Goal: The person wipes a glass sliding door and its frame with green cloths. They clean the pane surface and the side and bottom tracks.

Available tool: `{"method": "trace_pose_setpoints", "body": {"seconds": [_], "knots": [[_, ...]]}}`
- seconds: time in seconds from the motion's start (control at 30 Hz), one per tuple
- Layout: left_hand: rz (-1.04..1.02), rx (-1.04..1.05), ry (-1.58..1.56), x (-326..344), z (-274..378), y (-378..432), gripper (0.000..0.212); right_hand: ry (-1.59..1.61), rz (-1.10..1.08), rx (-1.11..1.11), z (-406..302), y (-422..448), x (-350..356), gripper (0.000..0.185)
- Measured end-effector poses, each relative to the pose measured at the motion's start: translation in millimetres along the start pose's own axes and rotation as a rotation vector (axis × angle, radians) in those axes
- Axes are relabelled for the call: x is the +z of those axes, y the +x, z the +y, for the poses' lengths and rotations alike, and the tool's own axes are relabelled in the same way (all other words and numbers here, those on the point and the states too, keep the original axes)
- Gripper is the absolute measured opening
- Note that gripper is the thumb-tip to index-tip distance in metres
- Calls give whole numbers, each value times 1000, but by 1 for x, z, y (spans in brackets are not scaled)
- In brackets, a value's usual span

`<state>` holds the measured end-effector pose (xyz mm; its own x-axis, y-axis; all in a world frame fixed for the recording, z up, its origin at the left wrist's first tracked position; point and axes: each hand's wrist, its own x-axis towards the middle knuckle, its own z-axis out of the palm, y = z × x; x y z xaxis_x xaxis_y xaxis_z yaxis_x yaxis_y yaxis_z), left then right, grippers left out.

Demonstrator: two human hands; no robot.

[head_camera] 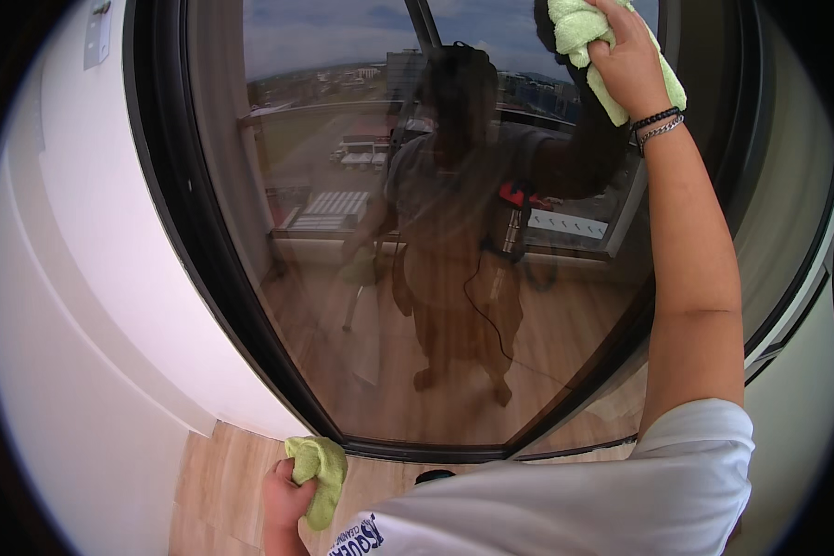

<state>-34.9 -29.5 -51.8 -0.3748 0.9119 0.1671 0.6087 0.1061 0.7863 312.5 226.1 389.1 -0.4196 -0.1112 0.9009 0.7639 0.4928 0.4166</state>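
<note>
My right hand (629, 66) is raised to the upper right part of a sliding glass door (361, 292), gripping a folded pale green terry cloth (580, 35) against the pane. Part of that cloth hangs down beside my wrist, and its top runs out of the picture. Low on the left, my left hand (288, 495) is closed around a second, yellower green cloth (323, 476). This cloth dangles above the floor, near the door's lower corner. The pane mirrors a standing person and shows an outdoor scene with buildings and sky.
A black frame (201, 229) borders the glass. Left of it stands a white wall (97, 208) with a metal plate (98, 35) high up. Wood-look flooring (215, 479) lies below, and a dark shoe tip (434, 476) shows by the door track (424, 453).
</note>
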Motion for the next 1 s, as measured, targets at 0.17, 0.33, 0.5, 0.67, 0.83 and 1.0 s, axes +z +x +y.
{"method": "trace_pose_setpoints", "body": {"seconds": [0.17, 0.33, 0.5, 0.67, 0.83, 1.0], "knots": [[-21, 16, -38, 37, 21, 4, 27, -22, -44, -166, -52, -43, 24, 33], [-57, 134, 32, 53, 14, -4, 27, 410, -706, -417, -150, -310, 33, 17], [-77, 47, -72, 68, 39, -8, 27, 300, -782, -450, -68, -310, -16, 24], [-121, 37, -38, 99, 65, -12, 27, -152, -23, 4, 112, -120, -73, 41], [-136, 97, -34, 120, 86, -2, 24, -94, 238, 214, 143, -42, -94, 42], [-186, 161, 8, 119, 67, -6, 23, -291, 173, 245, 101, -204, -83, 44]]}}
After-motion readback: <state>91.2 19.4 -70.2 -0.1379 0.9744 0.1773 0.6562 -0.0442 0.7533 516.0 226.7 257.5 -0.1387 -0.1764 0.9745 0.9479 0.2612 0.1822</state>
